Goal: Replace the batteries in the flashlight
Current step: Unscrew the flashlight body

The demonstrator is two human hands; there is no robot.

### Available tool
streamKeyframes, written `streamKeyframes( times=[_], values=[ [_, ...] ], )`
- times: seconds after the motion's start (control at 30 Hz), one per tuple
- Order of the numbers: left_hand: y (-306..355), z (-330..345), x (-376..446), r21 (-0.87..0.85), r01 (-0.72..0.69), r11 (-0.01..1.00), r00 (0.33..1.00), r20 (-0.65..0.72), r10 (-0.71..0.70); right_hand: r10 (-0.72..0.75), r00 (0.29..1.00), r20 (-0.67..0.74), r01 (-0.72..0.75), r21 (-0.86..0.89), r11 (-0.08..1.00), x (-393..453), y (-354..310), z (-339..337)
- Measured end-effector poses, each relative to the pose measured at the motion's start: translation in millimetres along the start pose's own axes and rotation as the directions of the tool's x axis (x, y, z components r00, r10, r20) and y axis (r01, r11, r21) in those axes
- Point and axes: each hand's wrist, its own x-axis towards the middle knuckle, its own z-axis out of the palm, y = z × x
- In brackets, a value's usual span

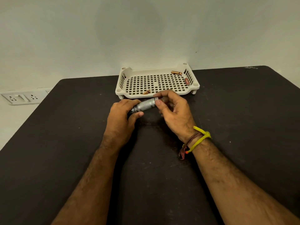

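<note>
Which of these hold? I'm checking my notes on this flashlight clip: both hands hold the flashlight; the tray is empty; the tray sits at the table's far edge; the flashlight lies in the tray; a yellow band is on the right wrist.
1. Both hands hold the flashlight: true; left hand, right hand.
2. The tray is empty: false; three batteries lie in it.
3. The tray sits at the table's far edge: true.
4. The flashlight lies in the tray: false; it is held before the tray.
5. A yellow band is on the right wrist: true.

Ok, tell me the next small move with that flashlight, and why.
Probably twist the end cap: the left hand grips the flashlight at its head end, the right hand pinches the other end, and three batteries, one at, wait in the tray. Whether the cap is coming off or going on is unclear.
</note>
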Motion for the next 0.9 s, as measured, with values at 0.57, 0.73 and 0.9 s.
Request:
streamKeyframes(
  times=[0.57, 0.73, 0.9],
  values=[
    [0.0, -1.2, -1.6, -0.046, 0.029, 0.999, 0.999, 0.032, -0.028, 0.009, 0.999, 0.033, -0.011, 0.079, 0.997, 1.0, 3.0, -2.3],
    [-0.5, -1.1, -1.6, -0.059, 0.045, 0.997, 0.998, 0.036, -0.043, 0.056, 0.998, -0.017, -0.055, 0.031, 0.998, 0.5, 5.4, 1.0],
    [-1.5, -0.3, -0.9, -0.049, 0.047, 0.998, 0.998, 0.031, -0.045, 0.015, 0.998, 0.064, -0.02, 0.083, 0.996, 1.4, 4.3, -4.0]
  ],
)
